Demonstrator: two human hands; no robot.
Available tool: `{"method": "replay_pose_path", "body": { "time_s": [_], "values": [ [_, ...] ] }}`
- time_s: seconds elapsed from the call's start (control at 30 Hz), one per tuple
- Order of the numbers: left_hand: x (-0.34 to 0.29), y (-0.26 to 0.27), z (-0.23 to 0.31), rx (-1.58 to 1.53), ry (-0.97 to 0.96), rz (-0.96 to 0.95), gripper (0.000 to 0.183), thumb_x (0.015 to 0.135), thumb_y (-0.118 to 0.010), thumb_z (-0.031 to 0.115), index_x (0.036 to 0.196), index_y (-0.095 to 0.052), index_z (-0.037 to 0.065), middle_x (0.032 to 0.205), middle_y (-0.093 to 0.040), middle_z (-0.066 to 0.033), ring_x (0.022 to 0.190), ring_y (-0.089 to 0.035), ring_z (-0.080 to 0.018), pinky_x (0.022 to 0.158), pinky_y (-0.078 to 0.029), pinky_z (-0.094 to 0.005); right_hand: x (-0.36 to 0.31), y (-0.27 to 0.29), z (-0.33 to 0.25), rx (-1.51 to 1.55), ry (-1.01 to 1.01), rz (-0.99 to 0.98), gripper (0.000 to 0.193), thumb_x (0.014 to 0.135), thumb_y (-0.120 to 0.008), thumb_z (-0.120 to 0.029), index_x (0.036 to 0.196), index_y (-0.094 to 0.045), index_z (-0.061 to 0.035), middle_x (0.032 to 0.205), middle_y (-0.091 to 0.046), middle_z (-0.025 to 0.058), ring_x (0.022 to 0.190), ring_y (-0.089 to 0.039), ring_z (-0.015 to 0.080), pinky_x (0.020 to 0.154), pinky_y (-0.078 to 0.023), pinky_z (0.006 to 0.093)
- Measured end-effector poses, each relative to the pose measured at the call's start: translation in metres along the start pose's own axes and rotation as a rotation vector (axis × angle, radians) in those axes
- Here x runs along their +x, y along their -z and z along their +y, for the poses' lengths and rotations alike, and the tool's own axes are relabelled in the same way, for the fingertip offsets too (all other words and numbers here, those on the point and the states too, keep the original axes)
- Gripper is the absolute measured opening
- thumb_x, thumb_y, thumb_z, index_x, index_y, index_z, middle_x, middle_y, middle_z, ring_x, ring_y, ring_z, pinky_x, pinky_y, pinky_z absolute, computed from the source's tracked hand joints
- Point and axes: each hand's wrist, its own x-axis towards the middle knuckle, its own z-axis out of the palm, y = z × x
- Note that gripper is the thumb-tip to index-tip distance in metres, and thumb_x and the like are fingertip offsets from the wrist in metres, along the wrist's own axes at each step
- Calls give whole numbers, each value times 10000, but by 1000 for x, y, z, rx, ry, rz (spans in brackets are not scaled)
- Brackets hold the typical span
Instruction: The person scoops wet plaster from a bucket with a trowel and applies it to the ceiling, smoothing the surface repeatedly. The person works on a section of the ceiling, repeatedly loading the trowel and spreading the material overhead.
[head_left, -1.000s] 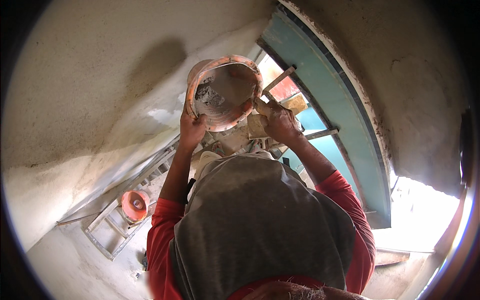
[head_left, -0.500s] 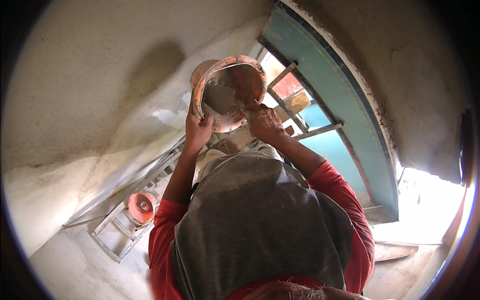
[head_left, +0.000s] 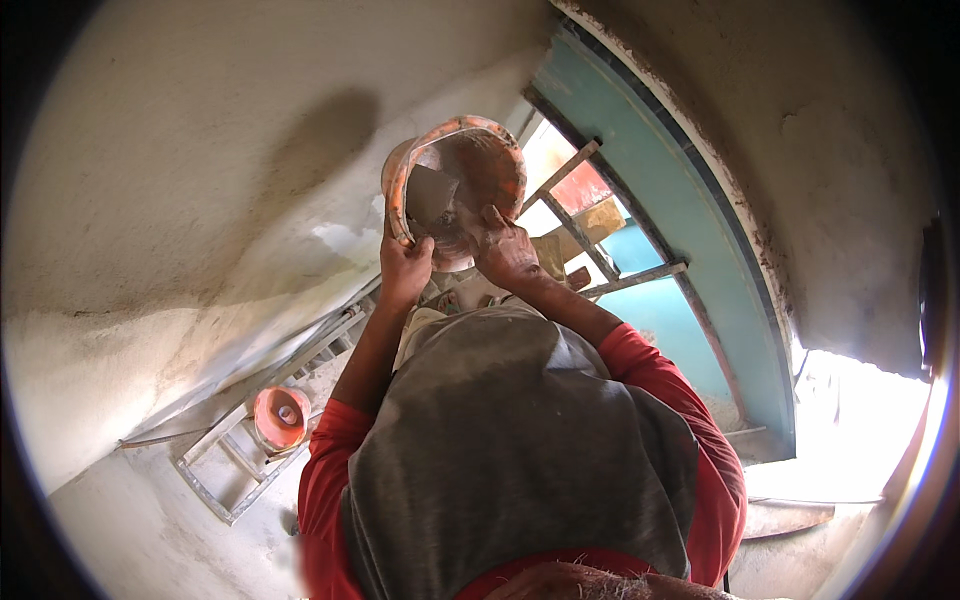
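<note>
My left hand (head_left: 406, 268) is closed on the lower left rim of an orange bucket (head_left: 398, 185), its thumb over the edge. The bucket is tilted, its mouth facing me, and its inside is coated with grey-brown mortar. At the bucket's lower right edge, my right hand (head_left: 508, 252) is closed with the thumb raised. It grips what looks like a trowel, whose flat grey blade (head_left: 430, 195) lies inside the bucket. The trowel's handle is mostly hidden by my fingers.
A plastered wall (head_left: 180, 200) rises on the left. Below stands a metal ladder-like frame (head_left: 215, 487) with a smaller orange bucket (head_left: 280, 417) by it. On the right are a blue-green panel (head_left: 690, 200) and metal bars (head_left: 575, 232). Bright light enters at lower right.
My right hand has moved left and slightly down, and the blade has shifted left inside the bucket. My left hand and the bucket's lower rim have moved slightly right.
</note>
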Motion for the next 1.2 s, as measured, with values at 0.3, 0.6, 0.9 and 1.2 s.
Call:
{"method": "replay_pose_path", "body": {
  "time_s": [0.3, 0.6, 0.9, 1.2],
  "values": [
    [14, -9, 14, -340, 62, 143, 538, 843, -616, -90, 1360, -496, 0, 1079, -607, -17, 916, -588, -110, 787, -505, -270, 0, 34, 12, 92, -7, 84, 506, 982, -607, -221, 1481, -518, -212, 1150, -586, 188, 1000, -680, 396, 803, -583, 516],
    [11, 25, 2, -179, 11, 142, 627, 897, -667, 29, 1476, -429, -11, 1326, -602, -73, 1136, -610, -189, 936, -517, -337, 21, 96, 56, 327, -8, 342, 489, 904, -770, -242, 1327, -585, -83, 1244, -649, 173, 1095, -673, 391, 892, -580, 467],
    [-41, 52, -24, -329, 391, 341, 644, 862, -745, 86, 1444, -472, 121, 1240, -604, -86, 1015, -640, -191, 708, -570, -357, 102, 291, 151, -162, -45, 714, 468, 998, -641, -339, 1370, -511, -86, 1103, -691, 251, 990, -698, 448, 808, -588, 512],
    [-83, 50, -86, -435, 289, 558, 668, 883, -752, 34, 1482, -470, 123, 1306, -641, -78, 1056, -682, -241, 814, -605, -374, 194, 455, 183, -259, -73, 997, 411, 1068, -522, -346, 1339, -519, -37, 1105, -693, 251, 965, -708, 420, 791, -578, 507]
  ]
}}
